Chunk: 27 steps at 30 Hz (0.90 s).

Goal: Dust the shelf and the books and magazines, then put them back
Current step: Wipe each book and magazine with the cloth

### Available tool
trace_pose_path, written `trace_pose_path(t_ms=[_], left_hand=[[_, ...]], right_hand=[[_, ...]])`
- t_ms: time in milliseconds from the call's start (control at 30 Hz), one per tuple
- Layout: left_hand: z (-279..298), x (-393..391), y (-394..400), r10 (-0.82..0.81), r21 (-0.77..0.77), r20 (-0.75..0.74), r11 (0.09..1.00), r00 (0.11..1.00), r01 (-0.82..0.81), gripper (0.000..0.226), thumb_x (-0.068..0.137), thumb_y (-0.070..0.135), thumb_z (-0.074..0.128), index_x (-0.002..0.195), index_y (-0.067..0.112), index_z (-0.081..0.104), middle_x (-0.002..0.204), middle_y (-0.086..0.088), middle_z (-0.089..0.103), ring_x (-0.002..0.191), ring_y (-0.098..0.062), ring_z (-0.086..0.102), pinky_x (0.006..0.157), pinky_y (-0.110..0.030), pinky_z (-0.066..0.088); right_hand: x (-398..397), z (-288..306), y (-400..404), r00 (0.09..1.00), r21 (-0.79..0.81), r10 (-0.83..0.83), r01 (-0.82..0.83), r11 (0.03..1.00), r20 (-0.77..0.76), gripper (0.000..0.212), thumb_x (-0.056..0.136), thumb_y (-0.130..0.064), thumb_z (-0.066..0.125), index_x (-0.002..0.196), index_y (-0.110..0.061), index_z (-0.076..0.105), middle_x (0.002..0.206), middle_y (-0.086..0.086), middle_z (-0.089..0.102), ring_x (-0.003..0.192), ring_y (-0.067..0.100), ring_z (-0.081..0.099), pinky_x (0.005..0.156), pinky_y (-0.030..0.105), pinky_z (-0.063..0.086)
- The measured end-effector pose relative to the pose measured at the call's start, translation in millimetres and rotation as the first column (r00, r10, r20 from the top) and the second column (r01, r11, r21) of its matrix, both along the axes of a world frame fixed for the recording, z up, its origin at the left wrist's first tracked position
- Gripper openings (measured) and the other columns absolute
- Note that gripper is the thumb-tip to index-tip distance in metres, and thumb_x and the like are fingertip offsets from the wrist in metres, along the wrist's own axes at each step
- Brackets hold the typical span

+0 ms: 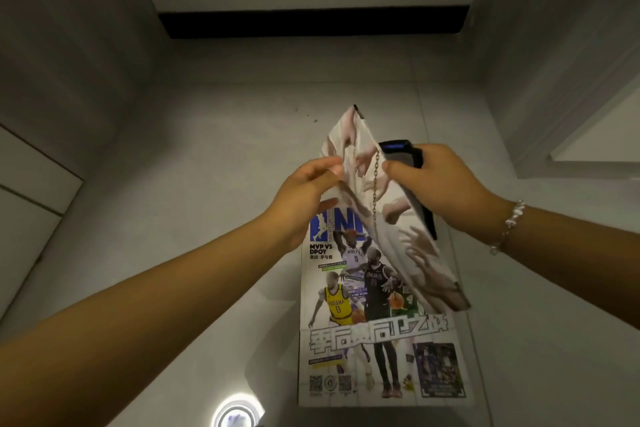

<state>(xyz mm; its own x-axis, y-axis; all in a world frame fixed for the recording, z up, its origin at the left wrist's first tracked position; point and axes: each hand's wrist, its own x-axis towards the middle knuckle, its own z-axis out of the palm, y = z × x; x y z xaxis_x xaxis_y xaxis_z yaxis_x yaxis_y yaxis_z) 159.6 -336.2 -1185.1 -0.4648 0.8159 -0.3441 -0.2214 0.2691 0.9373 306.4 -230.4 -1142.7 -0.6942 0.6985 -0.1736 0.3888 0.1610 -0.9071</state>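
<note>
A book point(388, 204) with pale hands on its cover is held tilted above a basketball magazine point(377, 333) lying flat on the grey floor point(207, 253), so the magazine's top is blocked. Its edge is pinched by the left hand point(304, 198); the spine side is gripped by the right hand point(440, 184). A round light's reflection point(237, 414) is seen nearby.

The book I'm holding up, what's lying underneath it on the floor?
Under the book, held by the left hand and right hand, a basketball magazine lies flat on the floor. Its upper right corner and part of its title are covered by the book.
</note>
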Motion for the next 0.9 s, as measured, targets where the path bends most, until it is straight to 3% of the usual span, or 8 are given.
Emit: trace_pose_path(t_ms=[67,200,334,467,567,701,767,901], left_hand=[[-5,-6,0,0.075,-0.039,0.015,0.996,0.997,-0.075,0.042,0.094,0.027,0.057,0.133,0.019,0.045,0.125,0.002,0.056,0.106,-0.013,0.057,0.073,-0.022,0.047],[-14,-17,-4,0.087,-0.078,0.185,0.994,0.979,-0.073,0.065,0.085,0.041,0.066,0.138,0.017,0.037,0.122,-0.002,0.060,0.097,-0.014,0.063,0.076,-0.033,0.053],[-22,-22,-8,0.056,-0.066,0.213,0.997,0.976,-0.042,0.023,0.096,0.027,0.053,0.101,0.007,0.063,0.068,-0.002,0.063,0.058,-0.009,0.059,0.051,-0.020,0.046],[-31,-22,-15,0.047,-0.134,0.129,0.991,0.991,-0.030,0.008,0.097,0.013,0.053,0.101,0.010,0.059,0.057,-0.003,0.058,0.045,-0.008,0.054,0.041,-0.018,0.041],[-40,-17,-18,0.127,-0.195,0.124,0.976,0.984,-0.101,0.015,0.093,0.011,0.058,0.106,0.009,0.051,0.066,-0.009,0.058,0.049,-0.013,0.056,0.039,-0.018,0.042],[-56,-14,-22,0.123,-0.249,0.100,0.964,0.987,-0.094,0.018,0.091,0.013,0.063,0.103,0.012,0.049,0.063,-0.009,0.061,0.050,-0.017,0.055,0.041,-0.020,0.041],[-62,-12,-22,0.109,-0.262,0.096,0.962,0.989,-0.080,0.019,0.090,0.012,0.064,0.105,0.011,0.052,0.067,-0.009,0.064,0.054,-0.018,0.059,0.051,-0.026,0.047],[-72,-12,-21,0.095,-0.305,0.125,0.951,0.988,-0.053,0.010,0.092,0.012,0.061,0.102,0.010,0.059,0.071,-0.007,0.068,0.059,-0.016,0.065,0.065,-0.030,0.052]], right_hand=[[4,10,5,0.996,-0.132,-0.032,0.020,0.991,-0.087,0.021,0.093,-0.010,0.051,0.087,0.004,0.066,0.078,0.025,0.069,0.060,0.040,0.067,0.066,0.048,0.058],[9,16,15,0.968,-0.320,-0.144,0.072,0.945,-0.206,0.023,0.093,-0.003,0.048,0.099,0.012,0.064,0.087,0.027,0.068,0.071,0.044,0.066,0.055,0.041,0.057],[15,0,22,0.960,-0.423,-0.224,0.136,0.896,-0.167,0.026,0.095,-0.005,0.049,0.109,0.013,0.059,0.100,0.031,0.065,0.072,0.038,0.067,0.055,0.040,0.057],[27,-21,26,0.979,-0.446,-0.182,0.123,0.887,-0.090,0.036,0.096,-0.012,0.051,0.116,0.017,0.052,0.115,0.035,0.057,0.085,0.050,0.063,0.071,0.060,0.055],[35,-32,33,0.984,-0.457,-0.172,0.132,0.880,-0.048,0.030,0.098,-0.015,0.047,0.114,0.008,0.057,0.099,0.031,0.064,0.084,0.043,0.065,0.071,0.053,0.057],[39,-41,46,0.968,-0.350,-0.251,0.242,0.905,0.022,0.022,0.097,-0.020,0.050,0.107,-0.002,0.060,0.108,0.018,0.065,0.096,0.030,0.062,0.080,0.036,0.052],[36,-40,53,0.956,-0.234,-0.289,0.292,0.927,0.047,0.026,0.096,-0.024,0.052,0.113,-0.006,0.059,0.111,0.015,0.063,0.101,0.029,0.059,0.085,0.038,0.048],[25,-39,48,0.967,0.281,-0.159,0.099,0.955,0.199,0.033,0.097,-0.029,0.049,0.124,-0.012,0.058,0.100,0.014,0.064,0.085,0.028,0.060,0.074,0.028,0.046]])
